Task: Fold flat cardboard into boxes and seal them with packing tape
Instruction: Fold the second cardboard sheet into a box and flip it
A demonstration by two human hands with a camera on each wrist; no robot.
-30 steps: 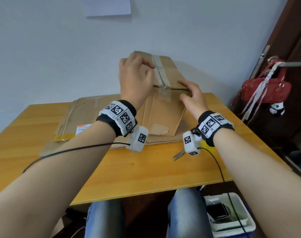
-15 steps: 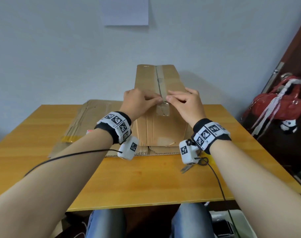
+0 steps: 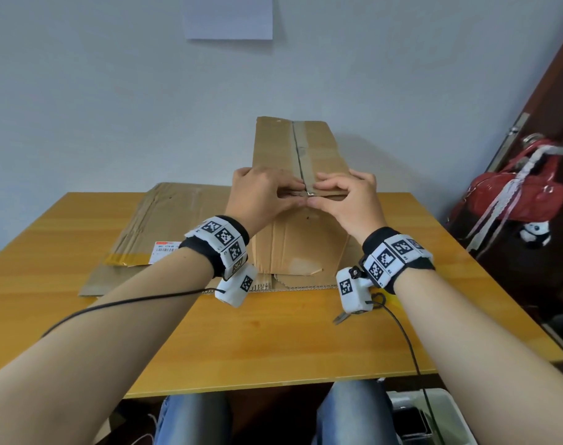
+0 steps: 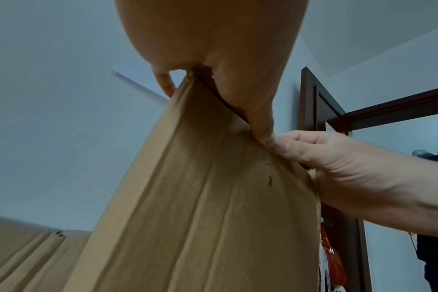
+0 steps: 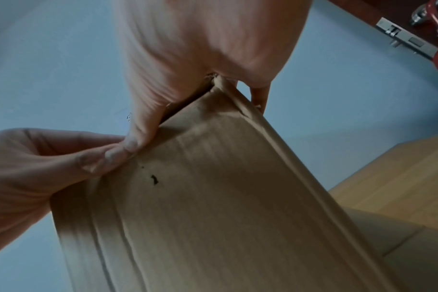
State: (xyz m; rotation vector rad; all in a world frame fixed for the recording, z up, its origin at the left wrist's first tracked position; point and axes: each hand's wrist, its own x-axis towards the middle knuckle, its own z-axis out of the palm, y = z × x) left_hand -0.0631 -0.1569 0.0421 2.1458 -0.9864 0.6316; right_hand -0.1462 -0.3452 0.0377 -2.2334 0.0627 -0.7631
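Gripping the near top edge of the cardboard box (image 3: 301, 239), you have both hands side by side, thumbs nearly touching at the middle seam. Your left hand (image 3: 261, 195) pinches the left flap, thumb on the front face and fingers curled over the top; your right hand (image 3: 349, 199) pinches the right flap the same way. The box stands upright on the wooden table (image 3: 273, 335), resting on a sheet of flat cardboard (image 3: 164, 226) that carries a white label. A strip of tape (image 3: 302, 149) runs along the box's top seam. A red bag (image 3: 517, 197) hangs to your right.
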